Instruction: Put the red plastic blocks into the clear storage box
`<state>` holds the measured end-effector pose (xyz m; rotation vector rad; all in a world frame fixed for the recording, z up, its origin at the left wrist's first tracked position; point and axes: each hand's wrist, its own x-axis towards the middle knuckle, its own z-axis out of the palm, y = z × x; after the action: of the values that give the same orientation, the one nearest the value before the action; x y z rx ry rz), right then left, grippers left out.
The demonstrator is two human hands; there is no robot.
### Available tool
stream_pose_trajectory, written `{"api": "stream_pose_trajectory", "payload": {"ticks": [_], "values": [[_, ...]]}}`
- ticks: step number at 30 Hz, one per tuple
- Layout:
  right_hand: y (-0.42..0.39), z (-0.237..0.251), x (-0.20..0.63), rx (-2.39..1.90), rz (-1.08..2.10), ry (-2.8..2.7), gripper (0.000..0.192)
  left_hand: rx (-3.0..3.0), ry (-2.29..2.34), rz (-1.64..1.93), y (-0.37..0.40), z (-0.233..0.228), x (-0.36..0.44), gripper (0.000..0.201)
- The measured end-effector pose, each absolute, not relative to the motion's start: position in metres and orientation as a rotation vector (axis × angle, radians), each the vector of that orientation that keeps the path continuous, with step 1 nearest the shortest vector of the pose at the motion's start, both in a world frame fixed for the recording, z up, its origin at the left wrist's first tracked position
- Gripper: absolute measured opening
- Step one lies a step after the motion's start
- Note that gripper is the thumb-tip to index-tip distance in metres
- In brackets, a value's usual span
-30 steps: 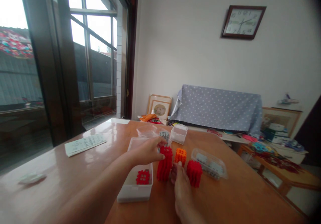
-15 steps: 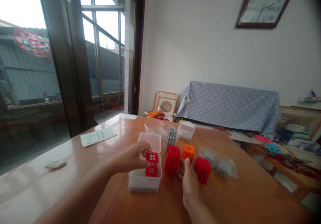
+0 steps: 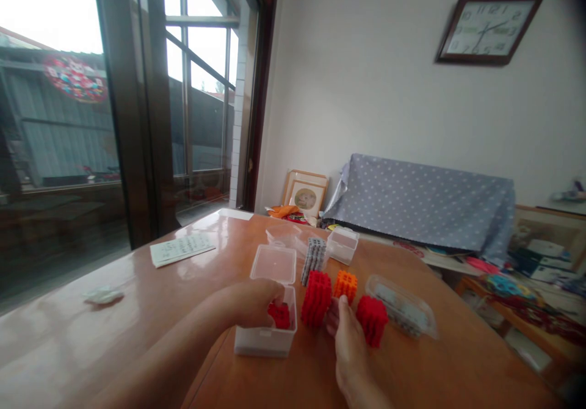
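Observation:
My left hand (image 3: 260, 302) reaches down into a clear plastic box (image 3: 264, 342), its fingers closed on red plastic building pieces (image 3: 280, 316). Those pieces are partly hidden by the hand. The hinged lid (image 3: 273, 264) lies back behind the box. Between two red stacks rests my right hand (image 3: 347, 332), fingers stretched out, close to the right side of the tall red stack (image 3: 316, 299); whether they touch is hard to see. A small orange stack (image 3: 345, 285) stands just behind its fingertips. The second red stack (image 3: 372, 320) is to its right.
A tall grey stack (image 3: 314, 261) rises behind the red one. Clear containers stand near it, one a lidded box (image 3: 342, 245). To the right lies a clear tray (image 3: 401, 306) with grey pieces. A written paper (image 3: 182, 249) and a crumpled wrapper (image 3: 103, 296) are at left.
My left hand has lowered the red pieces from above the box into it. The right hand stays about where it was beside the stacks. The view has tilted slightly upward.

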<state>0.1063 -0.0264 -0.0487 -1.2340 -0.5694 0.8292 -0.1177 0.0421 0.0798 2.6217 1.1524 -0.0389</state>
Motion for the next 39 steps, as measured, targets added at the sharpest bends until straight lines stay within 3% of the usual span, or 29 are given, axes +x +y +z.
{"api": "stream_pose_trajectory", "payload": {"ticks": [8, 14, 25, 39], "values": [[-0.031, -0.042, 0.104, -1.228, 0.886, -0.547, 0.072, 2.595, 1.165, -0.015, 0.039, 0.084, -0.12, 0.038], [-0.034, -0.037, 0.101, -1.221, 0.882, -0.543, 0.07, 2.678, 1.221, 0.081, 0.032, 0.089, -0.122, 0.017], [-0.034, -0.036, 0.101, -1.238, 0.897, -0.55, 0.073, 2.766, 1.35, 0.055, 0.013, 0.109, -0.123, 0.027], [-0.033, -0.039, 0.102, -1.235, 0.891, -0.542, 0.071, 2.939, 1.153, 0.136, 0.022, 0.078, -0.123, 0.033]]}}
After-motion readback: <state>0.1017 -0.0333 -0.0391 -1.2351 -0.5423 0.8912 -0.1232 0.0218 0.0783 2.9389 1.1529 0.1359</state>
